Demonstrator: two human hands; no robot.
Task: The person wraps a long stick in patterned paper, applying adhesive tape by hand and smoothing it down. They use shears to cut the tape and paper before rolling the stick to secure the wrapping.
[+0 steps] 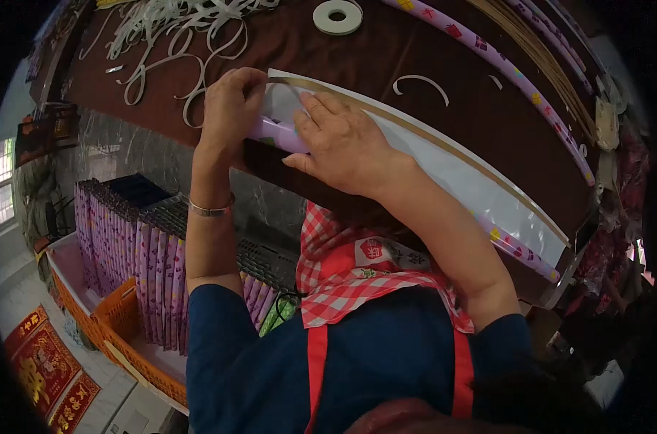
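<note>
A sheet of lilac patterned wrapping paper (520, 252) lies partly rolled along the table's near edge, its white inner side (444, 170) facing up. A thin brown strip (415, 129) runs along its far edge. My left hand (231, 108) is closed at the sheet's left end, thumb and forefinger pinched at the corner by the strip's end. A thin curved band arches from these fingers towards my right hand (339, 141). That hand lies palm down over the sheet and the lilac roll, fingers apart, fingertips near the strip.
Curled white strips (191, 29) are heaped at the back left. A white tape roll (337, 17) lies at the back. Another lilac roll (487, 54) and thin brown sticks (538, 47) stretch along the right. Below left, an orange crate (118, 307) holds lilac pieces (133, 253).
</note>
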